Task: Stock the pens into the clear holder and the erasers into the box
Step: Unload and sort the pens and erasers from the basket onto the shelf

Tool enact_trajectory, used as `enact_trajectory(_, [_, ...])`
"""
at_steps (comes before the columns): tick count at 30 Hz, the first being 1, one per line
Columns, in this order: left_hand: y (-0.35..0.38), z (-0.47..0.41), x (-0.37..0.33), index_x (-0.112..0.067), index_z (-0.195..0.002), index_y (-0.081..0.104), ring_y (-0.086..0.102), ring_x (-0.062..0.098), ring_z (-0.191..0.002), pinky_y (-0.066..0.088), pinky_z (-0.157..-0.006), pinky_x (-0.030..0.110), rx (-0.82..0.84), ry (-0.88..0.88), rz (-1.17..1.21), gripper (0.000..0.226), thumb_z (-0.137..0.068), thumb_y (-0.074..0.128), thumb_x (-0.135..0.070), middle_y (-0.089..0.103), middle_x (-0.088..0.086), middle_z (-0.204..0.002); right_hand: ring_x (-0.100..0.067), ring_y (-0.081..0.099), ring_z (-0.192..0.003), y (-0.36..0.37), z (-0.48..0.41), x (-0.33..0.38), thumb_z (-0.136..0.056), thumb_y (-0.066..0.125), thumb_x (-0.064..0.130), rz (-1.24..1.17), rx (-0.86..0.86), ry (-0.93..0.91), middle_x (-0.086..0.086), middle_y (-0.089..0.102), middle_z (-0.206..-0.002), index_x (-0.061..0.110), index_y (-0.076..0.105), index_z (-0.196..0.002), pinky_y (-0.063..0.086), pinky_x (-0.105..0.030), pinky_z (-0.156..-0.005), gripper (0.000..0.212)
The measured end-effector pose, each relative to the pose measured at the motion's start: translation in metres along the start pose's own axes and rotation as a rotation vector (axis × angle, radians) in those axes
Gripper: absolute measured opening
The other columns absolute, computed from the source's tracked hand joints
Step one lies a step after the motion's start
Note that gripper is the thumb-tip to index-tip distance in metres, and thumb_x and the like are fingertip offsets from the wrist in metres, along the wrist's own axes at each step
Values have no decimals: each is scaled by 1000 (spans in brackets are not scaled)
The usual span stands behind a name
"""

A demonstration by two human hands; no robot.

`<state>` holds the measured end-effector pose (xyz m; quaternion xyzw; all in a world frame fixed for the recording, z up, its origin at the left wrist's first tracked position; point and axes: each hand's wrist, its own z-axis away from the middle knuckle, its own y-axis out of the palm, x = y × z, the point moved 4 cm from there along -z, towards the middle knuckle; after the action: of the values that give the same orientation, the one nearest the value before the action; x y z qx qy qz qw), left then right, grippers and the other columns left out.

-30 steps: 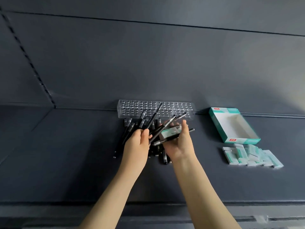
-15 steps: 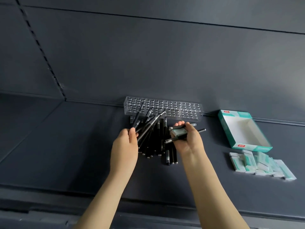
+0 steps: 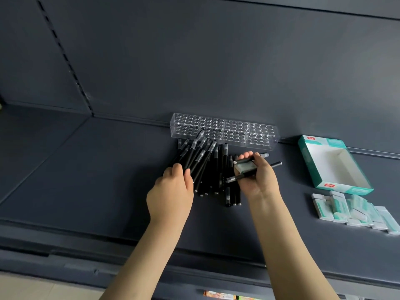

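Dark grey metal shelf (image 3: 108, 169), a person standing at it, both arms in. The left hand (image 3: 173, 191) has its fingers curled round a fanned bundle of black pens with grey caps (image 3: 194, 156), tips pointing up toward the back. The right hand (image 3: 258, 178) is closed on a mixed load: two black pens (image 3: 253, 158) lying crosswise in the fingers, plus one white-and-teal eraser (image 3: 244, 168) pinched between them. The rest of the loose black pens (image 3: 218, 169) lie in a heap on the shelf between the hands, just in front of the long clear plastic holder with rows of round holes (image 3: 225, 132) at the back wall. I see no pen standing in it. The open teal-and-white cardboard box (image 3: 337, 167) sits well off to the right with its floor bare, and the pile of wrapped erasers (image 3: 355, 213) lies just in front of it. My read is sorting, barely started. To do it well, the right hand should get rid of the stray eraser first, into the box or onto its pile. Then feed pens one at a time from the left bundle — upright, one per hole, filling from one end. A tight fan like that could spill if the grip loosens.
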<state>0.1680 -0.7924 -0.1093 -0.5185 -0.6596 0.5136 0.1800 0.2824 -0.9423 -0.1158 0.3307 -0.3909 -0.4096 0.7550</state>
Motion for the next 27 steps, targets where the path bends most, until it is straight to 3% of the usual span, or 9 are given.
enact_trajectory(4, [-1,3,3,-11,-81,62,48,21,-44,8,-44,14,3,40,14,24,-89,62,-33,57,2,-66,-14,53,-60,0,2,-2,-103,42,10,4,23,18,-3,53,-75,9,50,-83,52,-23,-53,22])
enact_trajectory(8, [-4,6,7,-11,-96,67,58,25,-52,26,-41,21,11,57,58,31,-90,58,-40,64,4,-78,-16,57,-66,-2,4,-4,-102,46,10,5,65,60,-5,56,-77,6,53,-88,56,-26,-56,17])
enact_trajectory(12, [-8,8,16,-12,-106,69,62,27,-57,29,-43,22,-4,82,76,32,-90,60,-38,66,5,-86,-20,67,-70,-8,8,-6,-101,48,9,43,100,72,-8,64,-79,7,55,-101,60,-34,-63,8])
enact_trajectory(18, [-23,6,17,-17,-105,68,58,19,-61,32,-47,22,-82,127,234,18,-91,63,-28,62,-4,-84,-24,73,-76,-12,16,-9,-100,46,8,64,151,90,-11,71,-83,8,59,-96,62,-40,-68,14])
enact_trajectory(22, [-19,-11,-8,-22,-104,70,53,8,-72,48,-62,26,117,187,620,18,-88,67,-31,60,-12,-86,-25,74,-82,-9,18,-13,-100,43,6,116,193,92,-12,73,-90,8,59,-98,59,-42,-78,16])
enact_trajectory(24, [-13,-16,-18,-22,-99,72,56,7,-79,47,-70,23,215,206,719,17,-85,72,-31,62,-12,-87,-24,73,-89,-7,20,-14,-101,41,6,159,227,77,-11,73,-95,10,58,-98,58,-41,-83,17])
enact_trajectory(27, [-7,-18,-24,-23,-92,74,58,2,-85,41,-70,13,319,193,761,17,-81,75,-35,65,-12,-85,-24,70,-98,-6,22,-11,-102,40,8,187,253,40,-9,73,-97,12,56,-100,55,-40,-91,17])
